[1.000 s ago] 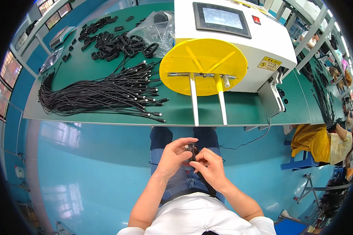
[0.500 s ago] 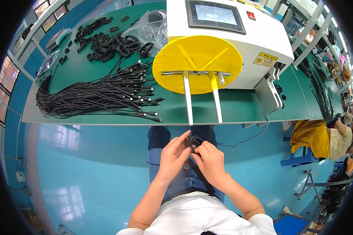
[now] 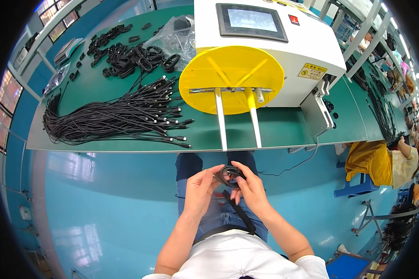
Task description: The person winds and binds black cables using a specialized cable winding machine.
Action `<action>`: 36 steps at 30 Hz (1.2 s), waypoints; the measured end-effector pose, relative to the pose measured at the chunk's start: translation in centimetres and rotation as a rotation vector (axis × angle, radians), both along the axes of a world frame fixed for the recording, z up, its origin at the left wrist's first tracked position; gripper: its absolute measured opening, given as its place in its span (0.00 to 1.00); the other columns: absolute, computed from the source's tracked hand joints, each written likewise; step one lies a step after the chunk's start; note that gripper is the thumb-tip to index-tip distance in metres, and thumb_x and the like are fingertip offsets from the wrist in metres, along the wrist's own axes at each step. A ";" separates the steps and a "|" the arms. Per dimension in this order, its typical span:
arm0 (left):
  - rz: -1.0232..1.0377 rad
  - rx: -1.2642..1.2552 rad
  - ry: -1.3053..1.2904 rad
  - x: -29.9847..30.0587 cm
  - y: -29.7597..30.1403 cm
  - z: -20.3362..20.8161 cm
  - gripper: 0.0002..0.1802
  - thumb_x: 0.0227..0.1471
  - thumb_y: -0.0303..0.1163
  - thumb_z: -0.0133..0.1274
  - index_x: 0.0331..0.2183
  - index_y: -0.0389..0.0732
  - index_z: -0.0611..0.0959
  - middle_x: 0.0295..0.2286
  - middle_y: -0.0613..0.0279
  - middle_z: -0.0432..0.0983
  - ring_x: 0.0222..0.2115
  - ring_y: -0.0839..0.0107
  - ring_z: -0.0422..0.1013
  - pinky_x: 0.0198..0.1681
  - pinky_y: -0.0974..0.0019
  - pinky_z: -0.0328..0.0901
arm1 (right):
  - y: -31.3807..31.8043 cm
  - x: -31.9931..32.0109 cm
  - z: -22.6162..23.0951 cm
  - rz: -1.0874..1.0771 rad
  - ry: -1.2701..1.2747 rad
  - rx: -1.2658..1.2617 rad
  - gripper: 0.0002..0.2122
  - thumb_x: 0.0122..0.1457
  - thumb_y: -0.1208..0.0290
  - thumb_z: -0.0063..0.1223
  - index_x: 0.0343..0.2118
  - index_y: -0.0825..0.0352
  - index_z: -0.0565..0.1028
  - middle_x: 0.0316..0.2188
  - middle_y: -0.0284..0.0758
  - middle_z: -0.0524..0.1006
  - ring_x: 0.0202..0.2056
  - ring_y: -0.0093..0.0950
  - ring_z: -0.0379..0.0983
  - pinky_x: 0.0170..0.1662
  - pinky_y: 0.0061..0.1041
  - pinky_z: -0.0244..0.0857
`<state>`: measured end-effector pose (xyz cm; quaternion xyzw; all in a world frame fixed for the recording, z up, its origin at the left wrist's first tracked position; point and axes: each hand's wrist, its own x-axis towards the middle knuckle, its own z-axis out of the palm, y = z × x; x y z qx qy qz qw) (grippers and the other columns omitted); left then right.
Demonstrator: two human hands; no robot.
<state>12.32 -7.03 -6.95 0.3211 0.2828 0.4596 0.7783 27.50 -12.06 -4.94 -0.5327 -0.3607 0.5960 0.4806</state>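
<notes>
Over my lap, below the table edge, both hands grip a small coiled black cable [image 3: 229, 174]. My left hand [image 3: 201, 187] pinches its left side, and my right hand [image 3: 248, 185] wraps fingers over its right side. On the green table [image 3: 284, 128] stands a white winding machine [image 3: 274, 42] with a touch screen and a yellow disc [image 3: 231, 78]. Two white rods [image 3: 221, 122] reach from the disc down toward me. A large bundle of loose black cables [image 3: 111, 116] lies to the left of the disc.
Finished black cable coils [image 3: 125, 53] and a clear plastic bag [image 3: 172, 37] lie at the table's far left. A black strap [image 3: 239, 211] crosses my lap. Another person in yellow [image 3: 375, 160] sits at right on a blue stool. The floor is blue.
The hands have stayed over my lap working the coil, with the fingers shifting around it. The view has tilted slightly, so the table appears a little higher.
</notes>
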 end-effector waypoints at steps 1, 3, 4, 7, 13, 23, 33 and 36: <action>0.000 -0.019 -0.025 0.1 0.0 -0.2 0.16 0.53 0.28 0.51 0.44 0.34 0.76 0.34 0.57 0.76 0.34 0.69 0.72 0.43 0.65 0.66 | 0.0 -0.2 0.5 0.003 -0.114 0.014 0.22 0.59 0.83 0.34 0.58 0.69 0.57 0.40 0.41 0.70 0.29 0.24 0.72 0.25 0.20 0.69; 0.000 -0.038 -0.047 -0.1 -0.2 -0.7 0.15 0.53 0.29 0.52 0.43 0.34 0.76 0.33 0.57 0.76 0.33 0.69 0.72 0.42 0.65 0.67 | 0.1 -0.6 1.3 0.008 -0.343 0.041 0.22 0.58 0.84 0.33 0.57 0.68 0.58 0.39 0.41 0.70 0.27 0.23 0.72 0.23 0.19 0.68; -0.022 -0.045 -0.125 -0.3 -0.3 -1.2 0.15 0.54 0.27 0.50 0.44 0.34 0.75 0.33 0.57 0.76 0.34 0.69 0.72 0.44 0.64 0.66 | 0.2 -0.9 1.2 0.007 -0.341 0.042 0.22 0.58 0.84 0.33 0.57 0.68 0.58 0.39 0.41 0.70 0.27 0.23 0.72 0.23 0.19 0.68; -0.076 -0.063 -0.284 -0.2 -0.6 -1.2 0.15 0.56 0.24 0.47 0.46 0.35 0.74 0.34 0.57 0.75 0.36 0.69 0.72 0.46 0.63 0.66 | 0.3 -1.7 0.7 -0.123 -0.562 0.260 0.19 0.57 0.85 0.33 0.52 0.69 0.63 0.33 0.38 0.72 0.20 0.21 0.70 0.20 0.19 0.66; -0.069 -0.118 -0.216 0.2 -0.9 -0.4 0.23 0.48 0.26 0.57 0.47 0.34 0.73 0.31 0.58 0.75 0.33 0.69 0.72 0.39 0.67 0.67 | 0.8 -0.8 -1.2 0.094 -0.487 0.227 0.13 0.58 0.82 0.34 0.45 0.69 0.66 0.25 0.33 0.72 0.20 0.20 0.69 0.19 0.18 0.64; -0.021 0.117 0.099 -0.4 0.2 0.3 0.31 0.42 0.13 0.54 0.51 0.33 0.69 0.38 0.56 0.75 0.39 0.73 0.72 0.45 0.71 0.66 | 1.2 0.3 0.5 0.057 0.297 -0.088 0.09 0.59 0.75 0.43 0.41 0.68 0.70 0.36 0.36 0.72 0.35 0.26 0.72 0.32 0.23 0.67; 0.026 0.080 0.224 -0.9 0.2 0.8 0.31 0.43 0.13 0.54 0.52 0.35 0.69 0.39 0.57 0.74 0.38 0.74 0.72 0.41 0.73 0.68 | 0.3 0.2 -0.7 0.136 -0.560 0.393 0.10 0.51 0.75 0.55 0.37 0.68 0.75 0.40 0.37 0.73 0.39 0.26 0.72 0.39 0.25 0.66; 0.026 0.280 0.476 -2.4 1.0 0.8 0.29 0.44 0.15 0.54 0.51 0.36 0.71 0.38 0.58 0.75 0.38 0.73 0.72 0.38 0.73 0.69 | 0.4 0.7 -1.3 0.191 -0.362 0.278 0.08 0.54 0.73 0.53 0.36 0.70 0.75 0.37 0.38 0.74 0.39 0.27 0.72 0.39 0.25 0.67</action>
